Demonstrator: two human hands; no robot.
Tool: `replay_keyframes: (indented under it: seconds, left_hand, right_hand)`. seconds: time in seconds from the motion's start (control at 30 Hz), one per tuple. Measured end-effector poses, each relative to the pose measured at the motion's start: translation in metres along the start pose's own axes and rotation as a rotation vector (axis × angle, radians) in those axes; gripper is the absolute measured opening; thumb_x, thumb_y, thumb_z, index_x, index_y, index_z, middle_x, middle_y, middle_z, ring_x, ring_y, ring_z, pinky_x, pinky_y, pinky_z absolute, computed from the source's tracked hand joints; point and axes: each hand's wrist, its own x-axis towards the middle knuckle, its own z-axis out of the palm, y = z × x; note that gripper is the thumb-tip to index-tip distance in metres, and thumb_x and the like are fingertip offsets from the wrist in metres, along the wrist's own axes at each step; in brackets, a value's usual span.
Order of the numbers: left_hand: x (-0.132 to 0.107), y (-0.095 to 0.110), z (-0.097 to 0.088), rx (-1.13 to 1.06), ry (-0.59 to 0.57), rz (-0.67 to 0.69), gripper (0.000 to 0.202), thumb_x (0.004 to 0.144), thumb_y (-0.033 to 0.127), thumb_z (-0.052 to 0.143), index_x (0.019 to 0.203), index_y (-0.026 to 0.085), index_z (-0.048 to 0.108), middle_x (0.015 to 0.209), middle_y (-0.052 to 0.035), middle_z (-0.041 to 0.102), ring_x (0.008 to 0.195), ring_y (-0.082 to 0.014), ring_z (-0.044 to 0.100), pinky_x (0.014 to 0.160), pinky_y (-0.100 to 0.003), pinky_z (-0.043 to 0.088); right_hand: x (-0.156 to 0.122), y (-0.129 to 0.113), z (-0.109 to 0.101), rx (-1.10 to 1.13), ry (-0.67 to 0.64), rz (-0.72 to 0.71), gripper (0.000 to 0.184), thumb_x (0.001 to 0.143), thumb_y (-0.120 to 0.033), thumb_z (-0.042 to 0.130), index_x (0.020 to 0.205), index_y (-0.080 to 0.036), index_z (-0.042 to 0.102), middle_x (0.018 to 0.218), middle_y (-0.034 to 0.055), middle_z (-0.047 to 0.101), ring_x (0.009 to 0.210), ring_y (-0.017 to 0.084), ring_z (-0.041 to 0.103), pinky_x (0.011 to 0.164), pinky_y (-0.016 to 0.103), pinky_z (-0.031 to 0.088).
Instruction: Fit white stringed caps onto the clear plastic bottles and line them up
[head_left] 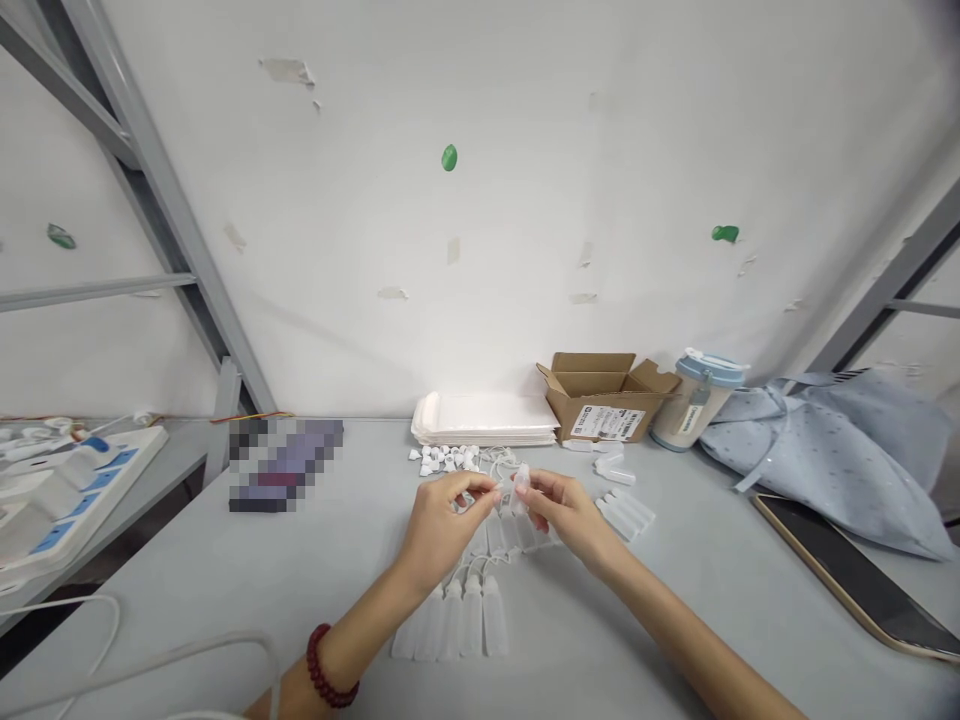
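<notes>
— What is masked?
— Something is covered by a pixelated patch (pixel 285 465); its nature cannot be told.
— And at the edges?
— The power strip (pixel 67 490) is cut off at the left, the dark screen (pixel 862 585) at the right.
— In the hands?
— The small white piece (pixel 495 488) pinched by the left hand (pixel 439 525) cannot be identified; the small bottle (pixel 522 476) is partly hidden by the right hand (pixel 570 512).

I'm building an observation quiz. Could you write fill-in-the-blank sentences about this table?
1. The right hand pinches a small translucent ____ above the table.
2. The bead bracelet on the left wrist is ____.
3. The cardboard box beside the cup has its flaps ____.
4. The cup's lid is ____.
Missing words: bottle; red; open; blue.
</notes>
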Motion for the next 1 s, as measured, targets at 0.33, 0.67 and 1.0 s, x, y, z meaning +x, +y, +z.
replay_keyframes:
  seconds: [0.33,0.67,1.0]
  left_hand:
    - [0.0010,-0.0019,0.0003,-0.005,0.038,-0.080,0.010,0.074,0.023,0.060,0.074,0.019,0.069,0.075,-0.0004,0.071,0.068,-0.0161,0.062,0.061,-0.026,0.046]
    - [-0.0002,-0.0036,0.0013,0.064,-0.002,0.068,0.017,0.076,0.015,0.055,0.081,0.021,0.069,0.078,-0.0006,0.070,0.071,-0.0151,0.061,0.061,-0.024,0.045]
    - [-0.0017,-0.0039,0.0007,0.102,-0.025,0.136,0.019,0.079,0.017,0.052,0.089,0.021,0.068,0.086,-0.0036,0.070,0.077,-0.0176,0.062,0.061,-0.026,0.047]
  right_hand:
    - [-0.0111,-0.0042,0.0092,-0.080,-0.206,-0.096,0.029,0.084,-0.043,0.052,0.097,-0.020,0.063,0.063,-0.0033,0.048,0.050,0.010,0.051,0.047,0.021,0.033]
    - [-0.0095,-0.0028,0.0074,-0.104,-0.240,-0.130,0.026,0.086,-0.040,0.049,0.093,-0.020,0.062,0.066,-0.0035,0.045,0.050,0.009,0.048,0.050,0.022,0.036]
    - [-0.0099,-0.0010,0.0101,-0.086,-0.127,-0.079,0.035,0.083,-0.046,0.053,0.107,-0.021,0.055,0.077,-0.0015,0.050,0.052,0.010,0.054,0.051,0.023,0.040]
